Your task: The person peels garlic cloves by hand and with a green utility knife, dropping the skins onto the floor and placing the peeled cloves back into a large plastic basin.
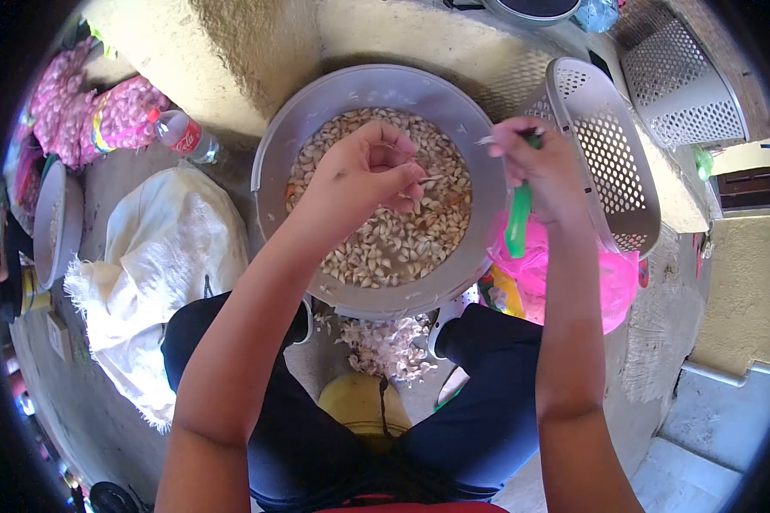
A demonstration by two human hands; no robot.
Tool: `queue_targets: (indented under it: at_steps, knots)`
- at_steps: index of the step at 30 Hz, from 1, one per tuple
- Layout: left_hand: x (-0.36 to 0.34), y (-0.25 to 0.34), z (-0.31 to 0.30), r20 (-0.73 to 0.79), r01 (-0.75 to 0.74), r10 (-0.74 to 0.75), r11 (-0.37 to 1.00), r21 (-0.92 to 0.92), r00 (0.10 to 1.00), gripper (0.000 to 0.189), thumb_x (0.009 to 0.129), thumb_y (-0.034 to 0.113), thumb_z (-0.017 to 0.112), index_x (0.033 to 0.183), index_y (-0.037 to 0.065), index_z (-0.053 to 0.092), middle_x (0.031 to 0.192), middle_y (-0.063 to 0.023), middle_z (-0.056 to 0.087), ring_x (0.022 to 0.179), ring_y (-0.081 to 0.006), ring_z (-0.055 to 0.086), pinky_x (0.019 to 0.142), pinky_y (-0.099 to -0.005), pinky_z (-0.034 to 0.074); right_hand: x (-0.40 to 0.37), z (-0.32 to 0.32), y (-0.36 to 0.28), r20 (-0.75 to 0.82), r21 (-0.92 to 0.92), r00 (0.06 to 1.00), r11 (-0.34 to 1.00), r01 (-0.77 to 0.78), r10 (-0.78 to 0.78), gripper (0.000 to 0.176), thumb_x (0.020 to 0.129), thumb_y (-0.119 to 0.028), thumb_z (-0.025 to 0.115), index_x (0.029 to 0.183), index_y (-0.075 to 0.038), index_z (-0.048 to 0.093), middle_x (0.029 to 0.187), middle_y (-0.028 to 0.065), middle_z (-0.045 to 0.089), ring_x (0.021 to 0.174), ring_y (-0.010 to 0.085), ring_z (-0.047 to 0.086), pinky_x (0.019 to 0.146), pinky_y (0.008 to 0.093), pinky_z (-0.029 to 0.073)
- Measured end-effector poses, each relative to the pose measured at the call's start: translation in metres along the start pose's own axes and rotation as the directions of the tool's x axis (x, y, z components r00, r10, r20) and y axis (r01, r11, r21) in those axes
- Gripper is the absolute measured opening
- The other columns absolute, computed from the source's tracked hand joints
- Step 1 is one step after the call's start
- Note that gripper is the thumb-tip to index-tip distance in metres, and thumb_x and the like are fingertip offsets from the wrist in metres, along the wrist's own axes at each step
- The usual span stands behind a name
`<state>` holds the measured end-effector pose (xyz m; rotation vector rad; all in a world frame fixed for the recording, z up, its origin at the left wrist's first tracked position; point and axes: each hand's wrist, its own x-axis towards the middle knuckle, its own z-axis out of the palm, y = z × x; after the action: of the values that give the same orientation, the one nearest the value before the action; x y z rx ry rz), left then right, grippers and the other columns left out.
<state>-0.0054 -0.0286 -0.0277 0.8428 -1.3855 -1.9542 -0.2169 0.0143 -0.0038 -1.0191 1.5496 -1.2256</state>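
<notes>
A wide grey basin (274, 162) holds many garlic cloves (385, 248) in water. Over its middle is my left hand (372, 167), its fingers pinched on a small pale clove (432, 179). My right hand (543, 167) is above the basin's right edge, closed round a knife with a green handle (517, 224). A small whitish bit, perhaps peel or the blade tip, shows at its fingertips; most of the blade is hidden. Peeled skins (393, 346) lie on the ground between my feet, below the basin.
White sack (158, 239) and cola bottle (186, 135) at left, with pink net bags of garlic (124, 120) behind. Perforated baskets (612, 154) stand at right, above a pink plastic bag (607, 286). A yellow container (364, 406) sits between my legs.
</notes>
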Motion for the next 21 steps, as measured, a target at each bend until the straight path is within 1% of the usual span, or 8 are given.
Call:
queue_targets:
  at_steps: [2,4,8,10,13,17,19,21]
  knots:
    - [0.001,-0.003,0.000,0.022,-0.032,0.033,0.999,-0.028,0.999,0.020,0.081,0.012,0.056,0.096,0.000,0.052,0.081,-0.0050,0.055,0.073,-0.0102,0.055,0.063,-0.0233,0.048,-0.002,0.019,0.002,0.082,0.041,0.997,0.999,-0.010,0.006,0.019,0.078,-0.014,0.061,0.089,0.000,0.056,0.069,0.0054,0.058,0.045,0.0043,0.041,0.042,0.0176,0.033]
    - [0.001,0.002,0.003,-0.010,0.031,-0.031,0.999,-0.022,0.999,0.020,0.081,0.013,0.057,0.096,0.000,0.053,0.080,-0.0044,0.056,0.073,-0.0097,0.055,0.063,-0.0226,0.047,-0.003,0.033,0.005,0.118,0.088,0.993,0.996,-0.004,-0.006,0.020,0.077,-0.014,0.062,0.088,0.002,0.058,0.065,0.0046,0.059,0.043,0.0041,0.041,0.039,0.0184,0.032]
    - [0.000,0.005,0.004,-0.057,0.045,-0.037,0.988,0.146,0.998,0.022,0.081,0.018,0.059,0.093,0.000,0.054,0.081,-0.0037,0.056,0.072,-0.0089,0.054,0.063,-0.0221,0.047,-0.006,0.046,0.003,0.088,-0.100,0.996,0.995,0.008,0.001,0.018,0.077,-0.016,0.062,0.086,0.000,0.061,0.066,0.0056,0.060,0.045,0.0052,0.045,0.040,0.0197,0.034]
    - [-0.001,0.006,0.004,-0.087,0.039,-0.027,0.989,0.140,0.996,0.023,0.080,0.019,0.060,0.092,0.000,0.055,0.081,-0.0037,0.056,0.072,-0.0087,0.054,0.062,-0.0219,0.047,-0.010,0.053,-0.004,0.035,-0.233,0.999,0.972,-0.001,0.009,0.016,0.077,-0.016,0.062,0.084,-0.002,0.063,0.067,0.0067,0.062,0.048,0.0074,0.049,0.043,0.0219,0.038]
    - [-0.001,0.005,0.003,-0.108,0.028,-0.011,0.988,0.154,0.994,0.023,0.079,0.018,0.061,0.091,-0.001,0.056,0.080,-0.0040,0.057,0.070,-0.0086,0.054,0.060,-0.0217,0.047,-0.011,0.060,0.008,-0.006,-0.388,0.969,0.894,0.224,-0.245,0.016,0.076,-0.017,0.062,0.085,-0.003,0.064,0.068,0.0079,0.063,0.054,0.0111,0.053,0.051,0.0254,0.042]
    - [-0.001,-0.001,0.000,-0.113,-0.052,0.062,0.995,0.088,0.992,0.022,0.077,0.016,0.063,0.085,-0.003,0.056,0.072,-0.0049,0.057,0.061,-0.0073,0.052,0.056,-0.0206,0.045,-0.015,0.066,0.009,0.003,-0.312,0.971,0.922,0.227,-0.238,0.018,0.077,-0.019,0.062,0.087,-0.004,0.064,0.069,0.0085,0.062,0.057,0.0134,0.054,0.056,0.0277,0.043]
    - [-0.002,0.002,0.001,-0.143,-0.075,0.099,0.984,0.161,0.985,0.020,0.077,0.014,0.062,0.084,-0.003,0.056,0.069,-0.0042,0.057,0.059,-0.0071,0.052,0.053,-0.0205,0.044,-0.014,0.066,0.012,-0.015,-0.259,0.966,0.934,0.245,-0.258,0.019,0.077,-0.020,0.061,0.088,-0.004,0.063,0.070,0.0083,0.063,0.056,0.0129,0.054,0.055,0.0274,0.043]
    - [-0.003,0.004,0.001,-0.157,-0.088,0.124,0.971,0.221,0.980,0.018,0.077,0.013,0.062,0.084,-0.003,0.056,0.067,-0.0037,0.057,0.059,-0.0072,0.052,0.053,-0.0201,0.043,-0.015,0.061,0.005,0.044,-0.215,0.999,0.976,0.031,-0.022,0.020,0.077,-0.020,0.061,0.090,-0.004,0.063,0.070,0.0078,0.063,0.058,0.0126,0.054,0.056,0.0270,0.043]
